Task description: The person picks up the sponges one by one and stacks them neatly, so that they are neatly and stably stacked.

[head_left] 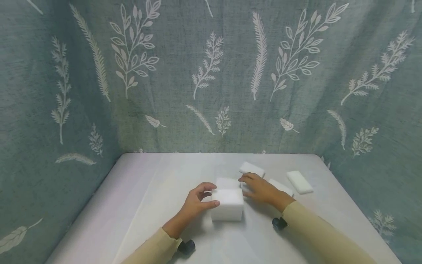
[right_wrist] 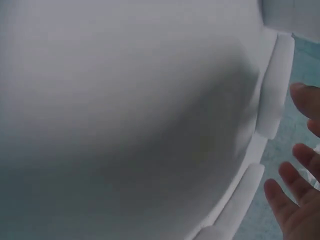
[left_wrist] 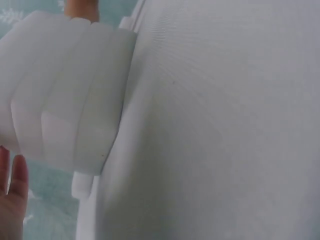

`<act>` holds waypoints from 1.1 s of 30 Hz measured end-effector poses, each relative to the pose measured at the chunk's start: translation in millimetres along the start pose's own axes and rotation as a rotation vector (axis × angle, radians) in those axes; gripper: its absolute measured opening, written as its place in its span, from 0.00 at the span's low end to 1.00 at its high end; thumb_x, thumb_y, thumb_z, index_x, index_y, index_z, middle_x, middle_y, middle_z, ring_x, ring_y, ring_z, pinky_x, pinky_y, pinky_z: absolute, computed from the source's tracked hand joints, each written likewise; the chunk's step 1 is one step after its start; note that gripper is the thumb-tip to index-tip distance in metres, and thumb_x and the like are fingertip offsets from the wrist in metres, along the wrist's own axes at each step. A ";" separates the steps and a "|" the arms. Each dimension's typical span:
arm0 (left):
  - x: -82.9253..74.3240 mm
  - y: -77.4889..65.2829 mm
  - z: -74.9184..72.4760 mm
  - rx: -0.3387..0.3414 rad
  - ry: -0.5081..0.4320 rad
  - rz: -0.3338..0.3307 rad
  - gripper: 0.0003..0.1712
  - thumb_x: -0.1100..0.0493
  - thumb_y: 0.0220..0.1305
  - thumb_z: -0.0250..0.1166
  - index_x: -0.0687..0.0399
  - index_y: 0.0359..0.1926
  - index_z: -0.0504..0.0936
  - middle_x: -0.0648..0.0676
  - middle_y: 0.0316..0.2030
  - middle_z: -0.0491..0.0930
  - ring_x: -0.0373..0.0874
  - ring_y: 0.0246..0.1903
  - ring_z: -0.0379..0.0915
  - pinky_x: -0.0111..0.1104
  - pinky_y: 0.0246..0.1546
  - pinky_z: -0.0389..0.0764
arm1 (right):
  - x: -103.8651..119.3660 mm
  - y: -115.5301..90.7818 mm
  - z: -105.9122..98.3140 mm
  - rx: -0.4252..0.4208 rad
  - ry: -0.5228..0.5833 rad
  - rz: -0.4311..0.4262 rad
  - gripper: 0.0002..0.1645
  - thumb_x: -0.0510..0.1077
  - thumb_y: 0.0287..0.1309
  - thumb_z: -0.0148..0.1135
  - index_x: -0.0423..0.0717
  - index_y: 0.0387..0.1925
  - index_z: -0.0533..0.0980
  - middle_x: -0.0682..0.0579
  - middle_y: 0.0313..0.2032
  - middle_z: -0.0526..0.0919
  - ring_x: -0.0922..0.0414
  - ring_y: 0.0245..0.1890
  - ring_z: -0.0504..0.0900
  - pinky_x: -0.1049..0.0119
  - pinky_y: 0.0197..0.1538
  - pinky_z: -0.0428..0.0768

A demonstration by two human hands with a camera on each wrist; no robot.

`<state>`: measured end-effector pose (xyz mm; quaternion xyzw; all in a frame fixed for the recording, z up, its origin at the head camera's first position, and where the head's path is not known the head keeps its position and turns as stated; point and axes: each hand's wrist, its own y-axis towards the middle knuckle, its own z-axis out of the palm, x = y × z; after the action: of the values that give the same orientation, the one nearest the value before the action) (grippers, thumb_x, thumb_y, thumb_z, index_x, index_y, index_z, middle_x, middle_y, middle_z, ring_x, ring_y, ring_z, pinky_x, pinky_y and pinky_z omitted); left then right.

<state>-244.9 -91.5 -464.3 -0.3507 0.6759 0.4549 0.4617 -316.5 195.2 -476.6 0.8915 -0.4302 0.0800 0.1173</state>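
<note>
A stack of several white sponge-like blocks (head_left: 227, 205) stands near the middle of the table, its layers showing in the left wrist view as slabs (left_wrist: 65, 100) pressed together. My left hand (head_left: 197, 200) is at the stack's left side, thumb by the front top edge and fingers toward the back, spread rather than closed round it. Just behind the stack lies another white block (head_left: 227, 182). To the right, my right hand (head_left: 258, 189) hovers with loosely bent fingers close to that block's right edge. In the right wrist view its fingers (right_wrist: 287, 200) are apart and hold nothing.
One loose white block (head_left: 252, 169) lies behind my right hand, another (head_left: 280, 187) is partly covered by it, and a third (head_left: 299, 182) sits farther right. Patterned green curtains (head_left: 204, 80) enclose the white table (head_left: 158, 190) at the back and sides.
</note>
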 end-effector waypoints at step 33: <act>15.4 -3.9 -0.3 -0.030 -0.112 -0.023 0.27 0.69 0.51 0.74 0.67 0.52 0.74 0.61 0.50 0.76 0.57 0.52 0.72 0.54 0.57 0.70 | 3.7 27.8 0.2 0.092 -0.118 0.030 0.18 0.48 0.58 0.64 0.52 0.51 0.76 0.53 0.56 0.75 0.51 0.60 0.72 0.54 0.62 0.70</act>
<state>-246.5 -94.0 -479.9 -0.3393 0.6381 0.4786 0.4986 -336.1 175.7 -472.0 0.8926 -0.4454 0.0488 0.0496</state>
